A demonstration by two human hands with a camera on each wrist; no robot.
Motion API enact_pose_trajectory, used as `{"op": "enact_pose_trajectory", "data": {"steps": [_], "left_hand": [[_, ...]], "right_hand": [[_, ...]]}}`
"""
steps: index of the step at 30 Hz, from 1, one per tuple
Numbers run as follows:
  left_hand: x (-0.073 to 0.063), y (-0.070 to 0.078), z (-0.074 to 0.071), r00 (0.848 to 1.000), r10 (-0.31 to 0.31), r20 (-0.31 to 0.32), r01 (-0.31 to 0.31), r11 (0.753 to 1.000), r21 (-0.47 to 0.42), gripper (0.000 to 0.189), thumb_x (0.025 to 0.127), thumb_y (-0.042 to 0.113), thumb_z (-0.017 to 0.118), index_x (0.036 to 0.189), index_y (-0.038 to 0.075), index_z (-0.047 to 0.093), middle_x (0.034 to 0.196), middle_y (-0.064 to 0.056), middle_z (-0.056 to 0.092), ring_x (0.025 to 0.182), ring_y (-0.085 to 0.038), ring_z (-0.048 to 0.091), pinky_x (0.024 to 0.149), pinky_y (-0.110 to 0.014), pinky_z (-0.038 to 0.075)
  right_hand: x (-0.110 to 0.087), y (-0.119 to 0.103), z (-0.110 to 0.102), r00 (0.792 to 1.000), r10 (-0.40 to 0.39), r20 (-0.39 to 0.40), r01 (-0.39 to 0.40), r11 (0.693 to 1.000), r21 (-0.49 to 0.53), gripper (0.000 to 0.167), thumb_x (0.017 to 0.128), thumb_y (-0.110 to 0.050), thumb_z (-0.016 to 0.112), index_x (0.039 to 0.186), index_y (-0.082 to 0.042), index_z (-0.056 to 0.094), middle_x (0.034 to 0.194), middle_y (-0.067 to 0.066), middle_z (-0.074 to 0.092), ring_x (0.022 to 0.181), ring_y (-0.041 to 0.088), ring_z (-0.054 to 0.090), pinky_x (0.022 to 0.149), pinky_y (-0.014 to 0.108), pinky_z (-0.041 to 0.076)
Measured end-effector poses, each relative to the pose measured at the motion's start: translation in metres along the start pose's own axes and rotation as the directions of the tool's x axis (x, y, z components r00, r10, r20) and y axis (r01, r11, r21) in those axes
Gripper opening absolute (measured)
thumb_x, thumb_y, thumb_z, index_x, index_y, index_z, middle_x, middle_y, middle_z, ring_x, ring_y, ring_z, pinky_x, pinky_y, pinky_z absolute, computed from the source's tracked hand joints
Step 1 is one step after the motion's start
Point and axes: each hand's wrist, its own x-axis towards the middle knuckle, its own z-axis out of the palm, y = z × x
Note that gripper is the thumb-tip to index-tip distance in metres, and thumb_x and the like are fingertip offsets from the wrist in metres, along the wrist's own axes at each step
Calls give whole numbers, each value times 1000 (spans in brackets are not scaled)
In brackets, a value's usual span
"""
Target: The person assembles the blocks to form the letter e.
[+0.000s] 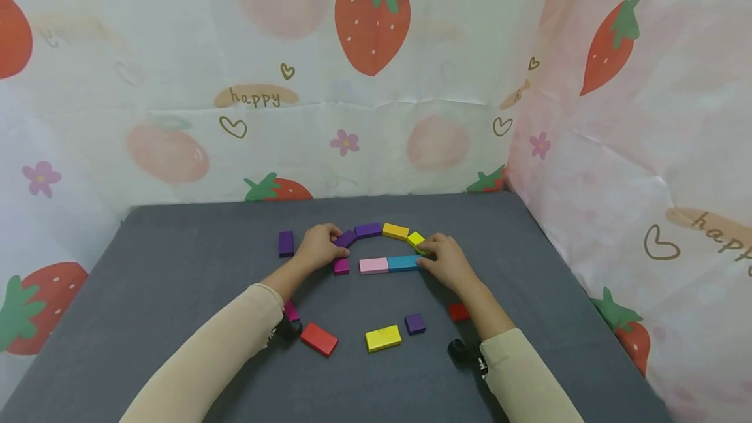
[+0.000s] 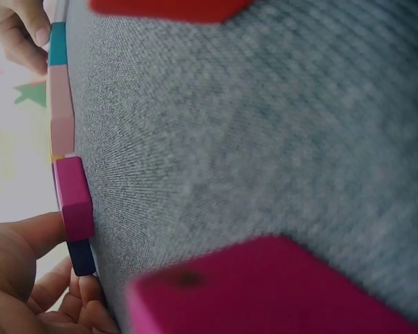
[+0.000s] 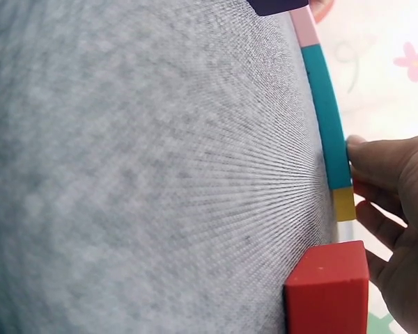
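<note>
My left hand (image 1: 320,247) pinches a dark purple block (image 1: 345,239) at the left of a curved row, thumb on the near side. Just below its thumb lies a magenta block (image 1: 341,267), whose end also shows by the thumb in the left wrist view. My right hand (image 1: 449,261) has thumb and fingers about the lower end of a yellow block (image 1: 416,241) at the row's right. Its thumb is by the end of a blue block (image 1: 403,263), which abuts a pink block (image 1: 373,266). The fingers partly hide the yellow block.
Another purple block (image 1: 368,230) and an orange-yellow block (image 1: 396,231) form the row's top. Nearer lie a red block (image 1: 320,339), a yellow block (image 1: 383,339), a small purple block (image 1: 414,324) and another red block (image 1: 459,313). A purple block (image 1: 286,244) stands apart, left.
</note>
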Motion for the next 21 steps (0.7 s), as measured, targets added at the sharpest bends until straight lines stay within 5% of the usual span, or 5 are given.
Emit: {"op": "enact_pose_trajectory", "data": {"steps": [21], "left_hand": [[0, 1, 4, 1000, -2, -12, 2, 1000, 11, 49, 86, 20, 83, 127, -2, 66, 120, -18, 69, 114, -30, 63, 98, -45, 51]], "right_hand": [[-1, -3, -1, 1000, 17, -4, -17, 1000, 20, 38, 94, -20, 77, 129, -6, 71, 125, 11, 64, 118, 31, 54, 99, 48, 49]]}}
